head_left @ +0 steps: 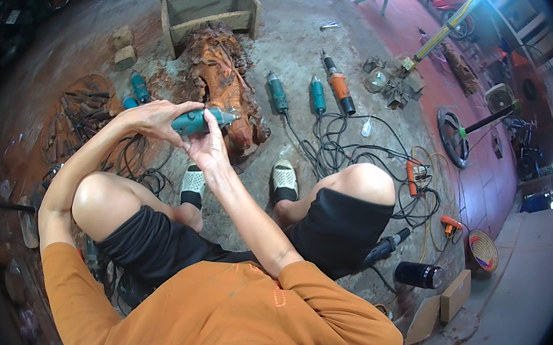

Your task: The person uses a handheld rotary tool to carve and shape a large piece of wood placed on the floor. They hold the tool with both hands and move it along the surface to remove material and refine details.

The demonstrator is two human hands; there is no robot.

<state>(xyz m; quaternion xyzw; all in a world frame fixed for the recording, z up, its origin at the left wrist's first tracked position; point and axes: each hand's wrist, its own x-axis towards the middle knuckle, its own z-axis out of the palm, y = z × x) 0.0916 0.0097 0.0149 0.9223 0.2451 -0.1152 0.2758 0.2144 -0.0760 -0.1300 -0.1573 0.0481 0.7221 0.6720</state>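
A teal die grinder [195, 123] is held between both my hands, its metal nose pointing right over the carved wood. My left hand [162, 118] is closed round the rear of its body, fingers over the top. Closed on the front part, my right hand [209, 150] has its thumb against the casing near the nose. Directly beyond and beneath lies a reddish-brown carved log [223, 74] with a rough, knobbly surface. Whether the bit touches the wood I cannot tell.
A wooden trough [215, 19] props the log's far end. Two more teal grinders [276, 95] and an orange rotary tool [340, 90] lie right, above tangled black cords [334, 145]. Left is a round tray of carving bits [86, 110]. An orange power strip [414, 179] lies near my knee.
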